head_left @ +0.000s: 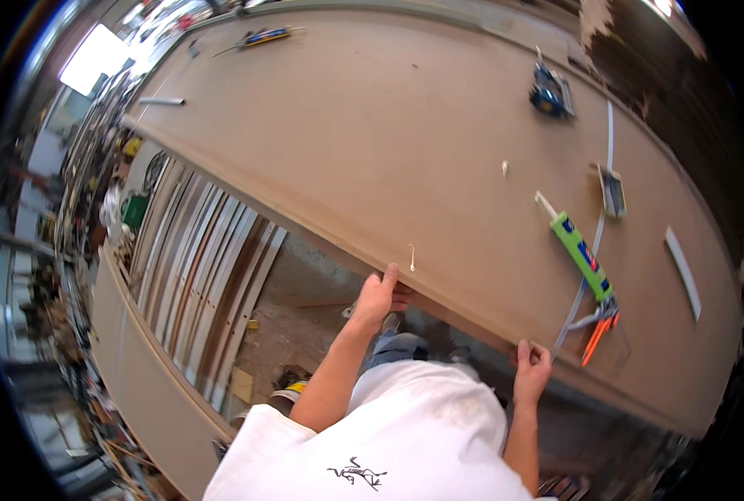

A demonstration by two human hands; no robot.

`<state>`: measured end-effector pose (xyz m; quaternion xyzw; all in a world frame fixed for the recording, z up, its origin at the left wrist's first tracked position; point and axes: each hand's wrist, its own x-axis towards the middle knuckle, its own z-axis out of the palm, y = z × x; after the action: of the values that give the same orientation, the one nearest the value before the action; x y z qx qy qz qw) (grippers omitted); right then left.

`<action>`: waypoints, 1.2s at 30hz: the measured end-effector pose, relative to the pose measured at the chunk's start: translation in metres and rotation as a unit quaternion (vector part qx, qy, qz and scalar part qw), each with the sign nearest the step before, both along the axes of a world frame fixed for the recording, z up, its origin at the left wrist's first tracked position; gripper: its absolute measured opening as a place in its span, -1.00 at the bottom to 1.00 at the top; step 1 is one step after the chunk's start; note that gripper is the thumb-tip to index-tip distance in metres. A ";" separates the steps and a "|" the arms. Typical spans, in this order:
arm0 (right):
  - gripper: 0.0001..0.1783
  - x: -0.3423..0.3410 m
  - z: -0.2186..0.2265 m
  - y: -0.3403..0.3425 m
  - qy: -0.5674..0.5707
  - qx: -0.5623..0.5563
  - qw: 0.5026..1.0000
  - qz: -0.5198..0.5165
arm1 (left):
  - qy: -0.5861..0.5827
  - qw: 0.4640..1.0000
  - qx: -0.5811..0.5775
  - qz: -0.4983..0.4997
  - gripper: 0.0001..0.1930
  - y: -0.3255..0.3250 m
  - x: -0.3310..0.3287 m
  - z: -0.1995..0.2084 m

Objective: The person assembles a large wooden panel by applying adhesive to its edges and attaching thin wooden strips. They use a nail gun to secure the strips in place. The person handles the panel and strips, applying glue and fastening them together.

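Observation:
A large brown fibreboard panel (364,134) lies flat across the upper part of the view. My left hand (379,294) grips its near edge, thumb on top and fingers underneath. My right hand (531,367) grips the same edge further right, thumb on top. A green caulking gun (582,265) with an orange handle lies on the panel just beyond my right hand, on a thin white strip (587,263). A small bead of white glue (411,257) sits near my left thumb.
On the panel lie a blue power tool (549,93), a small grey tool (612,192), a white strip (683,272) and a second caulking gun (259,37) at the far end. Long boards and strips (201,267) are stacked on the floor at left.

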<state>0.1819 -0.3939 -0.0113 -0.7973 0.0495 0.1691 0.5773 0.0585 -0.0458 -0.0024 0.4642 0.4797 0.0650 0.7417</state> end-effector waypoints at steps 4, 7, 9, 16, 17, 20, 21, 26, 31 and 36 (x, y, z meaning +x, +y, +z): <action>-0.60 0.007 0.019 0.019 0.175 0.108 0.975 -0.087 | 0.055 0.997 0.050 -0.015 -0.38 0.018 -0.010 0.016; -0.67 0.010 0.012 0.020 0.245 0.183 0.939 -0.160 | 0.093 0.994 0.054 -0.028 -0.45 0.028 -0.003 0.030; -0.67 0.008 0.020 0.018 0.265 0.179 0.933 -0.165 | 0.084 0.996 0.006 -0.013 -0.50 0.032 0.000 0.031; -0.63 0.005 0.026 0.025 0.308 0.159 0.921 -0.178 | 0.083 0.996 -0.030 0.029 -0.59 0.036 -0.004 0.030; -0.62 0.005 0.026 0.021 0.309 0.152 0.920 -0.186 | 0.083 0.996 -0.033 0.028 -0.59 0.035 -0.004 0.029; -0.58 0.007 0.023 0.013 0.331 0.140 0.915 -0.183 | 0.083 0.996 -0.026 0.037 -0.55 0.032 -0.008 0.030; -0.55 0.007 0.021 0.009 0.336 0.159 0.913 -0.167 | 0.098 0.994 -0.025 0.032 -0.53 0.032 -0.006 0.032; -0.53 0.008 0.020 0.008 0.334 0.171 0.912 -0.164 | 0.081 0.992 -0.052 0.083 -0.54 0.027 -0.001 0.035; -0.53 0.010 0.017 0.005 0.325 0.176 0.916 -0.157 | 0.077 0.990 -0.081 0.089 -0.57 0.032 -0.001 0.032; -0.58 0.008 0.016 0.002 0.305 0.165 0.924 -0.160 | 0.062 0.992 -0.092 0.057 -0.56 0.030 -0.003 0.025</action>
<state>0.1902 -0.3922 0.0045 -0.5823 0.3219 0.3151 0.6768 0.0552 -0.0161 0.0229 0.3686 0.5542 0.0338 0.7455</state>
